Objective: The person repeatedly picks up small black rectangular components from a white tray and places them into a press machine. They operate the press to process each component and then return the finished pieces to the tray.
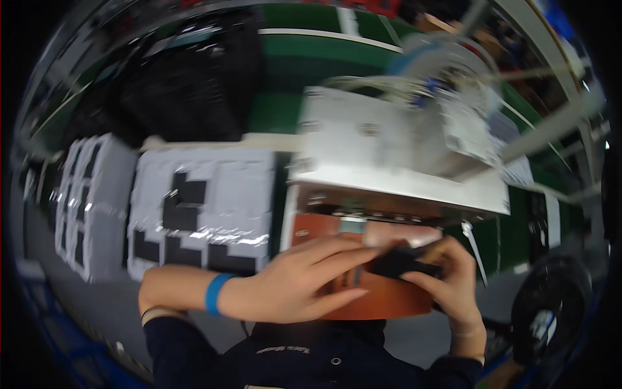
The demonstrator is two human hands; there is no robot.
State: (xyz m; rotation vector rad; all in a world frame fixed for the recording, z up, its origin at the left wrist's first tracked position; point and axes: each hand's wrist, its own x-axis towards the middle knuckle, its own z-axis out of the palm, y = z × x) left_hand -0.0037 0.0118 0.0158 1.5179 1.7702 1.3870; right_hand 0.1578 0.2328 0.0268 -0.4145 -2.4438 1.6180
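Note:
A small black piece (396, 262), too blurred for its kind to show, is above an orange-brown plate (395, 301) in front of me. My right hand (453, 275) grips this piece at its right side, with thumb and fingers closed on it. From the left, my left hand (311, 275) reaches over the plate, its fingers stretched out and slightly apart. Its fingertips come close to the black piece; whether they touch it I cannot tell. A blue band (215, 293) circles my left wrist.
A white metal machine (363, 146) with tubes on top stands just behind the plate. Left of it are a white plastic tray (243, 185) with black pieces and a stack of similar trays (110, 207). Black-covered stacks (194, 84) stand behind. A black round object (551, 305) is at right.

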